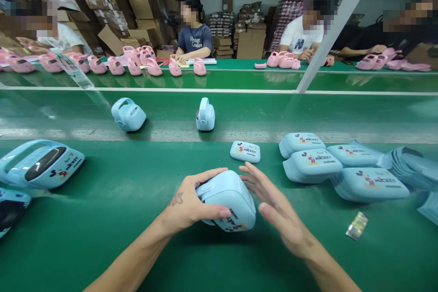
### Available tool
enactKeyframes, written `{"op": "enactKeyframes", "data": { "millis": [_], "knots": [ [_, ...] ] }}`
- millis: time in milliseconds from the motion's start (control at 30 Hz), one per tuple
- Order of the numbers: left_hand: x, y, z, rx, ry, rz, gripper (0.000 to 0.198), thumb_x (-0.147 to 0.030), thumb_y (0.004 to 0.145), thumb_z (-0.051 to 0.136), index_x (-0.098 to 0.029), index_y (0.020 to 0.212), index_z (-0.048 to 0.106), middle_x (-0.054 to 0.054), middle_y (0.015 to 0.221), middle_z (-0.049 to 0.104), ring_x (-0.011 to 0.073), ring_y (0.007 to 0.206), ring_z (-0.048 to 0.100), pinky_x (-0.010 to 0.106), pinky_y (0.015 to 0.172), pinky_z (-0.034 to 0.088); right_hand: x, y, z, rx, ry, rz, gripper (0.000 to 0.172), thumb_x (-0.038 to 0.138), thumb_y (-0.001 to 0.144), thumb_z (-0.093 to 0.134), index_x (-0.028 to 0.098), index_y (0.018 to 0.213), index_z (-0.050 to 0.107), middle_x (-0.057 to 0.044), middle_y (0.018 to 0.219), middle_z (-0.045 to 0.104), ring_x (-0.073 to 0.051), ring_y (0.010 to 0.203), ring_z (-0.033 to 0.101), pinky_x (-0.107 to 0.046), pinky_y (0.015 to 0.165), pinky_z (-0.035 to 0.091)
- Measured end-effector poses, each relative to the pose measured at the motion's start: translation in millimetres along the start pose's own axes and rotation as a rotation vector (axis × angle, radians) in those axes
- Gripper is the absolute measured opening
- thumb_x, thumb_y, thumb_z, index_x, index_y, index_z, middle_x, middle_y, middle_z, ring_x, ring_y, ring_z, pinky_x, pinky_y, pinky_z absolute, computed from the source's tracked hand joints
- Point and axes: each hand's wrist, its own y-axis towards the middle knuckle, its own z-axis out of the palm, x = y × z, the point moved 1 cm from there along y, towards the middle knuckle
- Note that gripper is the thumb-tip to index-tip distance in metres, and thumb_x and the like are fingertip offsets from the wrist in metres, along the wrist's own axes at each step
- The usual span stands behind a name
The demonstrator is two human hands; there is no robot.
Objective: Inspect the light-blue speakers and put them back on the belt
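Left hand point(186, 203) clamps the blue case point(227, 200) near the tabletop's point(112, 200) front edge — steadying it; right hand point(277, 212) fingers spread flat, just beside, not gripping.

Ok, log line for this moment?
left hand: grips light-blue plastic case | right hand: open beside case | surface: green table

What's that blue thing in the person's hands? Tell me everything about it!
The blue case is a pale blue, rounded box that looks like smooth plastic, with a small cartoon print near its lower edge. It sits tilted on the green table. The left hand holds it, thumb across the front and fingers over the top. The right hand is open beside it; whether it touches cannot be told.
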Motion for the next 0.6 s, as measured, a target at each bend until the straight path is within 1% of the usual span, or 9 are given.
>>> {"op": "enactKeyframes", "data": {
  "millis": [67,133,167,267,333,367,467,533,600],
  "knots": [
    [2,0,-1.4,0.034,-0.164,-0.015,0.084,-0.044,0.046,0.095,-0.023,0.124,0.07,0.004,0.115,0.076,0.0317,0.111,0.066,0.037,0.094,0.053,6,-12,-24,-0.083,-0.179,0.066,0.055,0.049,0.098,0.053,0.034,0.15,0.043,-0.006,0.158,0.043,-0.029,0.141,0.047,-0.049,0.117,0.04],
    [3,0,-1.7,0.06,-0.278,-0.022,0.084,-0.045,0.043,0.096,-0.023,0.12,0.072,0.003,0.111,0.077,0.0304,0.106,0.066,0.035,0.091,0.054,4,-34,-55,-0.151,-0.495,0.123,0.041,0.043,0.098,0.054,0.034,0.138,0.059,-0.004,0.149,0.055,-0.029,0.138,0.05,-0.051,0.116,0.041],
    [3,-1,-1.6,0.067,-0.304,-0.022,0.084,-0.045,0.042,0.096,-0.023,0.119,0.073,0.003,0.11,0.077,0.03,0.106,0.066,0.035,0.091,0.053,-1,-47,-73,-0.169,-0.634,0.134,0.038,0.041,0.098,0.052,0.034,0.134,0.063,-0.003,0.144,0.06,-0.03,0.136,0.054,-0.051,0.114,0.045],
    [2,-3,-1.2,0.078,-0.308,-0.03,0.085,-0.044,0.038,0.098,-0.023,0.117,0.074,0.004,0.109,0.076,0.0304,0.107,0.064,0.035,0.091,0.052,-34,-97,-129,-0.157,-0.959,0.092,0.041,0.034,0.095,0.047,0.034,0.132,0.066,-0.003,0.136,0.067,-0.03,0.121,0.066,-0.048,0.101,0.058],
    [3,-4,-0.7,0.085,-0.31,-0.039,0.086,-0.044,0.037,0.098,-0.023,0.117,0.074,0.004,0.109,0.076,0.031,0.107,0.064,0.036,0.091,0.051,-62,-132,-163,-0.174,-1.155,0.061,0.052,0.025,0.09,0.04,0.033,0.135,0.065,-0.004,0.139,0.064,-0.032,0.119,0.067,-0.049,0.094,0.062],
    [3,-4,-0.3,0.093,-0.318,-0.04,0.087,-0.045,0.037,0.098,-0.023,0.117,0.074,0.004,0.109,0.076,0.0312,0.107,0.063,0.036,0.091,0.051,-76,-147,-178,-0.175,-1.241,0.066,0.056,0.021,0.087,0.038,0.031,0.136,0.065,-0.005,0.143,0.061,-0.034,0.122,0.065,-0.054,0.095,0.061],
    [4,-5,1.5,0.112,-0.341,-0.039,0.087,-0.046,0.037,0.098,-0.022,0.117,0.074,0.005,0.108,0.076,0.0311,0.105,0.064,0.036,0.09,0.051,-107,-178,-203,-0.14,-1.322,0.075,0.06,0.015,0.085,0.034,0.026,0.135,0.066,-0.008,0.145,0.058,-0.036,0.13,0.058,-0.061,0.105,0.052],
    [3,-5,2.9,0.108,-0.344,-0.041,0.088,-0.046,0.036,0.098,-0.021,0.117,0.074,0.005,0.107,0.076,0.0309,0.105,0.064,0.037,0.09,0.051,-115,-186,-209,-0.133,-1.324,0.099,0.054,0.02,0.091,0.034,0.026,0.133,0.068,-0.009,0.142,0.061,-0.036,0.129,0.06,-0.059,0.105,0.053],
    [1,-6,4.2,0.106,-0.335,-0.044,0.088,-0.045,0.037,0.098,-0.021,0.117,0.074,0.006,0.107,0.076,0.0312,0.104,0.064,0.037,0.09,0.052,-114,-187,-210,-0.146,-1.308,0.14,0.046,0.031,0.095,0.038,0.027,0.127,0.071,-0.011,0.135,0.066,-0.036,0.121,0.065,-0.056,0.1,0.057]
  ]
}}
